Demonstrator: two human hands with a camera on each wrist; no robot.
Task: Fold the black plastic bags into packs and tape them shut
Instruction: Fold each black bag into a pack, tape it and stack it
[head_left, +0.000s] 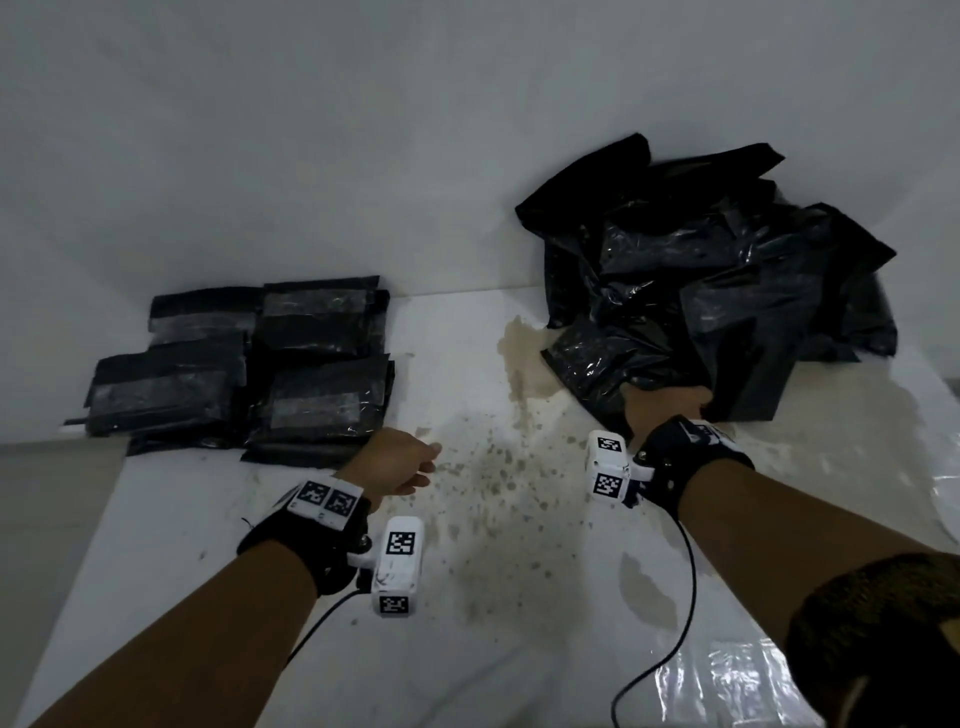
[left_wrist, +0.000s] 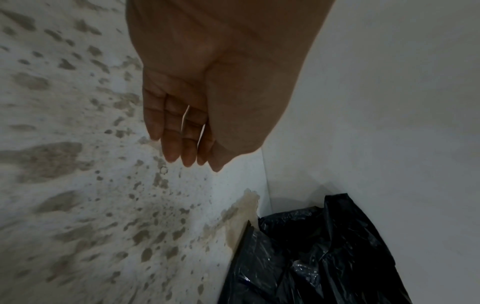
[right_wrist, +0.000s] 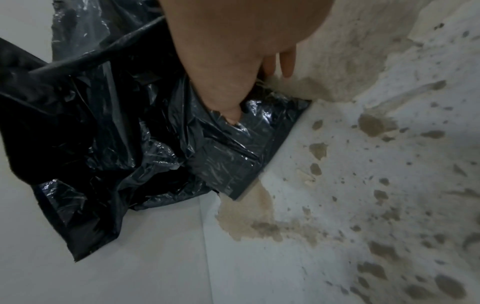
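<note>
A loose heap of black plastic bags (head_left: 727, 270) lies at the back right of the white table, against the wall. My right hand (head_left: 665, 402) reaches into its near edge. In the right wrist view the thumb (right_wrist: 231, 115) presses on top of one crinkled black bag (right_wrist: 226, 158) with the fingers (right_wrist: 287, 61) under its edge, pinching it. Several folded, taped black packs (head_left: 249, 364) are stacked at the back left. My left hand (head_left: 426, 462) hovers just right of them over the table, with its fingers (left_wrist: 179, 144) straight and holding nothing.
The white tabletop (head_left: 493, 545) is spotted with brown stains in the middle. A glossy clear plastic sheet (head_left: 743, 680) lies at the front right. The table's left edge (head_left: 78, 587) drops off beside my left arm. A white wall stands close behind.
</note>
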